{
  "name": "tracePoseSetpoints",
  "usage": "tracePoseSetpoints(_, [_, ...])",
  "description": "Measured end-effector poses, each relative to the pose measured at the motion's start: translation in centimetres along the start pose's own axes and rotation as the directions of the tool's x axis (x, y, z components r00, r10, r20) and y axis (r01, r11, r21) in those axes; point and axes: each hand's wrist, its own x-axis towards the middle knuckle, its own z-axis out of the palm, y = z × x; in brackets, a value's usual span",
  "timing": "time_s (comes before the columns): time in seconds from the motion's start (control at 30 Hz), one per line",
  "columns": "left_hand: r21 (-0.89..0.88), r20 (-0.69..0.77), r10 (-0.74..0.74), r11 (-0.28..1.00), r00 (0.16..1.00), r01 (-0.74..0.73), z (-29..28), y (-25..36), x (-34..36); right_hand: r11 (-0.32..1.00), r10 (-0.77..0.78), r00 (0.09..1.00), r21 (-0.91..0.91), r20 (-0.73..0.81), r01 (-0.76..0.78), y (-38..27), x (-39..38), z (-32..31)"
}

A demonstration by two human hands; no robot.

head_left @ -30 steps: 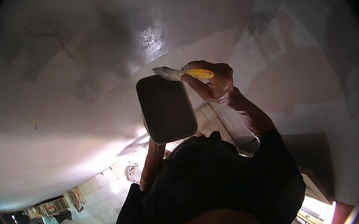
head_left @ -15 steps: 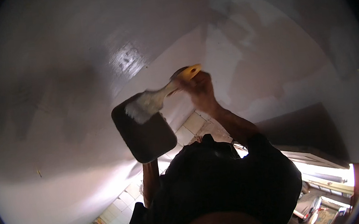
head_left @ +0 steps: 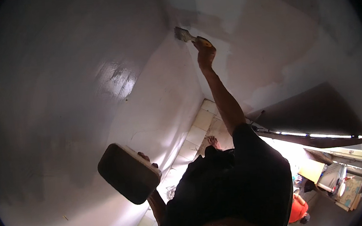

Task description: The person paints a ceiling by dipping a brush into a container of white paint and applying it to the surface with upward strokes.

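My right hand (head_left: 206,55) is raised, its fingers closed around the yellow handle of a paintbrush (head_left: 185,35). The bristles are at the wall beside the corner, where two wall faces meet. Lower and to the left, my left hand (head_left: 147,159) grips a dark rectangular tub (head_left: 130,152) with rounded corners. Only some of its fingertips show, over the tub's lighter right edge. What the tub holds is too dark to make out. A wet, shiny paint patch (head_left: 119,80) lies on the left wall (head_left: 145,99).
The right wall (head_left: 265,39) carries uneven darker patches. A dark panel (head_left: 316,113) juts out at the right. Below it, a person in red (head_left: 298,209) is near a cluttered table (head_left: 352,190). Pale floor tiles (head_left: 195,134) and a bare foot (head_left: 213,141) show near the wall's base.
The brush has gone from over the tub up and away to the wall by the corner, in my right hand. The tub has shifted down and left. A person in red has come into view.
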Motion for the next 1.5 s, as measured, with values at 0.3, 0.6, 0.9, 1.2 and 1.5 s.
tracePoseSetpoints(0.3, [0.068,-0.059,0.037,0.997,0.998,-0.033,0.4,-0.9,0.8,0.904,0.049,0.945,-0.418,0.323,0.096,-0.7,-11.8,2.4])
tracePoseSetpoints(0.6, [0.110,-0.067,0.011,0.994,0.998,-0.004,1.3,-0.5,1.9,0.929,0.357,0.766,-0.285,0.535,-0.235,-2.5,-11.4,2.0])
tracePoseSetpoints(0.9, [0.152,-0.076,0.006,0.988,0.997,0.006,1.4,0.0,1.8,0.966,-0.114,0.988,-0.246,-0.102,0.086,1.3,4.3,0.7])
tracePoseSetpoints(1.2, [0.188,-0.096,0.001,0.982,0.995,0.017,1.5,0.3,1.6,0.867,0.066,0.967,-0.493,0.246,0.066,-0.3,-13.3,2.3])
tracePoseSetpoints(1.5, [0.155,-0.083,-0.012,0.988,0.996,0.025,1.5,-0.1,1.7,0.942,0.295,0.631,-0.328,0.717,-0.068,-4.7,-19.7,1.7])
